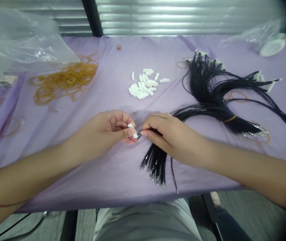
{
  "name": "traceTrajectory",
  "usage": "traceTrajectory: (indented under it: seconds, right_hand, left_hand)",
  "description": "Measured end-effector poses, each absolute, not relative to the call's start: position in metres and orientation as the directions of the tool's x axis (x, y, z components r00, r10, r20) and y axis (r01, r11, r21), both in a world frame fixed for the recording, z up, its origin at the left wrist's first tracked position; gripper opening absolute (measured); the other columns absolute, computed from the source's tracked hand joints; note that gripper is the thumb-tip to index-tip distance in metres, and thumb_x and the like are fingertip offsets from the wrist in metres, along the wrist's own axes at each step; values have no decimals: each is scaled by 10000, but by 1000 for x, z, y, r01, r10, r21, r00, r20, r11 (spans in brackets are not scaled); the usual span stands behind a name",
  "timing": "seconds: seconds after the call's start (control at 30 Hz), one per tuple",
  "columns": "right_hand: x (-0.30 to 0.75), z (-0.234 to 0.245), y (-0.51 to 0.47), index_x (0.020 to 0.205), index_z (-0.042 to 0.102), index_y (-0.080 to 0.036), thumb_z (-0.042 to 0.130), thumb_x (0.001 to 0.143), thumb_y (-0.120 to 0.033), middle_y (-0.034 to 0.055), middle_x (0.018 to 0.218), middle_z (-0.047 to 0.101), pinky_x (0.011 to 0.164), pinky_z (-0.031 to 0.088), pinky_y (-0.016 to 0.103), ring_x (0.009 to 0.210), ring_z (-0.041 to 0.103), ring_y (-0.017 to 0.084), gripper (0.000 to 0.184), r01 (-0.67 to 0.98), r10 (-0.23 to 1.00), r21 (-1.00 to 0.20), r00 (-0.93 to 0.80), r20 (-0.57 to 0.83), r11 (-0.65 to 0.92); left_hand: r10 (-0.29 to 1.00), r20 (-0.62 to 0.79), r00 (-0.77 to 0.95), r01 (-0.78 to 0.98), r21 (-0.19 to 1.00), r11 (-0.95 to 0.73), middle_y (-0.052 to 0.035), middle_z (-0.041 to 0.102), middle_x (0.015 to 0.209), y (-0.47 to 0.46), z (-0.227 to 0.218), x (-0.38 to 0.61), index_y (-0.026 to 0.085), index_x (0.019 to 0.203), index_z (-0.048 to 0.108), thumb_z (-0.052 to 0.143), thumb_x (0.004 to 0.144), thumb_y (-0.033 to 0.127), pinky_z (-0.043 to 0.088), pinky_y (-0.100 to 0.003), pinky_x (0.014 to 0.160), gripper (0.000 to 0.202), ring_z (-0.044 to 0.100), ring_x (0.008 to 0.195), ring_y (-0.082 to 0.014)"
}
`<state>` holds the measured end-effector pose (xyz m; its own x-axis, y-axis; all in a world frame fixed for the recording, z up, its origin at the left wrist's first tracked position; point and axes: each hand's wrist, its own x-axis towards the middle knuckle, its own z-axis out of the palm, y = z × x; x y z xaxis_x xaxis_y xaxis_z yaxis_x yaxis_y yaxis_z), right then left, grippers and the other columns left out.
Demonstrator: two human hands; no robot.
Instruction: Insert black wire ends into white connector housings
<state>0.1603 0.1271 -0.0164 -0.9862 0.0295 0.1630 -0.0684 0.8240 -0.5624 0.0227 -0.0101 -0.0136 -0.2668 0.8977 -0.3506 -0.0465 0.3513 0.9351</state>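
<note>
My left hand point(109, 129) pinches a small white plastic connector point(132, 130) between thumb and fingers. My right hand point(169, 134) is closed on a thin black wire, whose tip meets the connector at the middle of the table. Under my right hand lies a bundle of black wires point(155, 160) with metal tips fanned toward the table's near edge. A pile of white connectors point(145, 83) lies beyond my hands.
A purple cloth point(102, 167) covers the table. Loose yellow rubber bands point(65, 80) lie at the left beside a clear plastic bag point(14, 40). Bundled black wires point(215, 97) with white connectors spread at the right. Another bag with a white roll point(273, 47) sits far right.
</note>
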Motion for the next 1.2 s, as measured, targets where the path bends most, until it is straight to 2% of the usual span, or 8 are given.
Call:
traceTrajectory:
  seconds: [0.33, 0.5, 0.57, 0.63, 0.8, 0.93, 1.07, 1.2]
  right_hand:
    - [158, -19, 119, 777, 563, -109, 452, 870, -190, 43, 788, 573, 719, 328, 299, 754, 501, 151, 166, -89, 45, -470, -963, 266, 878]
    - [164, -9, 126, 876, 590, -133, 445, 878, -243, 84, 916, 555, 757, 321, 342, 868, 466, 199, 182, -101, 13, -261, -916, 401, 960]
    - [164, -9, 130, 905, 604, -150, 478, 861, -244, 85, 927, 538, 752, 323, 342, 865, 452, 201, 163, -146, -58, -217, -929, 365, 965]
    - [162, -12, 133, 925, 608, -168, 524, 833, -223, 74, 932, 526, 765, 329, 339, 876, 448, 200, 137, -162, -94, -265, -963, 251, 951]
    - [158, -15, 134, 838, 594, -148, 554, 794, -147, 71, 903, 511, 796, 342, 334, 886, 454, 194, 60, -38, -23, -411, -999, 41, 911]
    - [159, -12, 135, 838, 540, -121, 476, 856, -175, 67, 879, 533, 808, 340, 320, 857, 463, 170, 87, -135, -90, -407, -988, 127, 904]
    - [160, -12, 140, 830, 530, -119, 499, 831, -158, 14, 764, 553, 668, 369, 222, 699, 479, 104, 50, -131, 0, -550, -973, 231, 825]
    - [159, -15, 140, 796, 577, -114, 527, 788, -119, 13, 753, 567, 644, 372, 195, 697, 498, 86, 50, -157, 48, -580, -946, 321, 799]
  left_hand:
    - [888, -369, -274, -77, 929, 362, -27, 655, 750, -10, -14, 23, 125, 826, 580, 639, 734, 201, 503, -192, 690, 133, 627, 684, -111]
    - [885, -358, -298, -230, 927, 298, -8, 626, 765, -9, -14, 19, 140, 789, 600, 630, 758, 231, 487, -166, 709, 101, 598, 729, -92]
    - [872, -370, -319, -311, 910, 273, -1, 617, 758, -9, -14, 18, 138, 792, 602, 622, 771, 222, 489, -164, 727, 89, 589, 728, -82]
    - [874, -379, -304, -333, 902, 275, 8, 609, 770, -9, -12, 17, 134, 808, 595, 601, 793, 211, 486, -157, 758, 79, 579, 746, -72]
    - [896, -376, -236, -271, 911, 311, 29, 586, 815, -11, -5, 20, 124, 844, 587, 557, 832, 225, 467, -153, 822, 106, 553, 820, -72]
    - [891, -387, -237, -256, 910, 326, 41, 587, 803, -12, -4, 20, 135, 835, 598, 555, 833, 234, 460, -140, 802, 108, 545, 803, -65]
    - [885, -405, -231, -241, 905, 351, 44, 604, 816, -12, -6, 18, 156, 852, 608, 578, 815, 246, 460, -146, 784, 102, 546, 791, -69]
    - [881, -413, -229, -211, 905, 369, 38, 607, 824, -13, -5, 17, 156, 863, 603, 580, 813, 259, 450, -142, 779, 117, 553, 795, -73]
